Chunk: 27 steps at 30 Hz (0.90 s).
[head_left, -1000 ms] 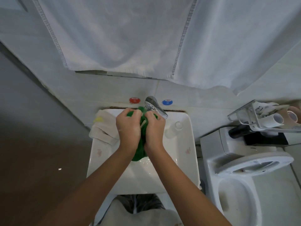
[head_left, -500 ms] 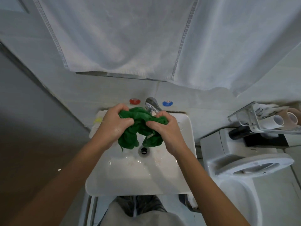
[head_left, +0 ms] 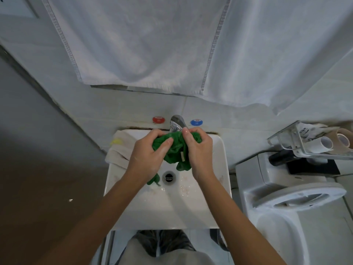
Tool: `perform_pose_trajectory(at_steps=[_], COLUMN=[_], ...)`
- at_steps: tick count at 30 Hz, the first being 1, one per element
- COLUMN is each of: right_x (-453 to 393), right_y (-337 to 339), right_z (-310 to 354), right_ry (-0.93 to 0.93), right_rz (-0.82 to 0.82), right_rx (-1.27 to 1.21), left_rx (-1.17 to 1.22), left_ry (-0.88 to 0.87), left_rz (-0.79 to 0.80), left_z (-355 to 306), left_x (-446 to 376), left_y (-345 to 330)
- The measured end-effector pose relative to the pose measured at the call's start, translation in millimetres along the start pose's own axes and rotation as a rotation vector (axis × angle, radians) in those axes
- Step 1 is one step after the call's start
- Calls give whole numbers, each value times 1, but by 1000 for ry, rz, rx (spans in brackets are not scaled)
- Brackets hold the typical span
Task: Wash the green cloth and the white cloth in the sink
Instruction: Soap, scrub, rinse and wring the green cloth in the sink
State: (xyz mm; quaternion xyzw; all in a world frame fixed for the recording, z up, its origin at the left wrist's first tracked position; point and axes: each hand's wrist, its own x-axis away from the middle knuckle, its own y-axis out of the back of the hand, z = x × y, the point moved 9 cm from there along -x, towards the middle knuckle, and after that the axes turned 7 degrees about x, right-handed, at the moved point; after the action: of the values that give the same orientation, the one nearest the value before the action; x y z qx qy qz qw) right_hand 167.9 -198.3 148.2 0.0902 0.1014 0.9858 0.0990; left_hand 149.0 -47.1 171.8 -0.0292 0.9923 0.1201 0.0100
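Covering much of the bunched green cloth (head_left: 174, 150), the left hand (head_left: 149, 157) and right hand (head_left: 198, 153) both grip it over the sink (head_left: 219, 180), under the tap (head_left: 176, 124). A creamy white cloth (head_left: 119, 153) drapes the sink's left rim, partly hidden. The basin's front lies bare around the drain (head_left: 168, 177).

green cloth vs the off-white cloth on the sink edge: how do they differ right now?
The bunched green cloth is gripped by the left hand and the right hand over the white sink basin, under the chrome tap. The off-white folded cloth lies untouched on the basin's left rim. The green one is crumpled, the off-white one lies flat. Both are at the sink.
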Motion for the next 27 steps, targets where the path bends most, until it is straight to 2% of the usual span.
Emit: perform_pose_trajectory(at_steps=[3,7,12,17,20,22,25,27], right_x=[2,16,-1,17,-5,-8,16,11], right_y=[-12,-34,-24,-37,-24,-22,-31,-30], right_z=[0,-9,-19,-22,-18,-19,-33,-36], right_ry=[-55,-89,-146,-122,-135,-166,-248,-292], right_rz=[-106,-72,-152,-60,-34,-64,-82,-84], right_rx=[-132,-226,-278,-138,-102,-179,-269,-281], left_rx=[3,39,65,-3,39,80,56,46], left_ry=[-3,68,-36,146,59,53,201,198], left_rz=[-131,-405,-341,-452,-403,-390,-448,-433], left_z=[0,7,-5,23,5,3,28,27], left_x=[0,-12,20,-9,14,15,-9,-8], left_y=[-8,10,-14,6,-19,-23,-6,-11])
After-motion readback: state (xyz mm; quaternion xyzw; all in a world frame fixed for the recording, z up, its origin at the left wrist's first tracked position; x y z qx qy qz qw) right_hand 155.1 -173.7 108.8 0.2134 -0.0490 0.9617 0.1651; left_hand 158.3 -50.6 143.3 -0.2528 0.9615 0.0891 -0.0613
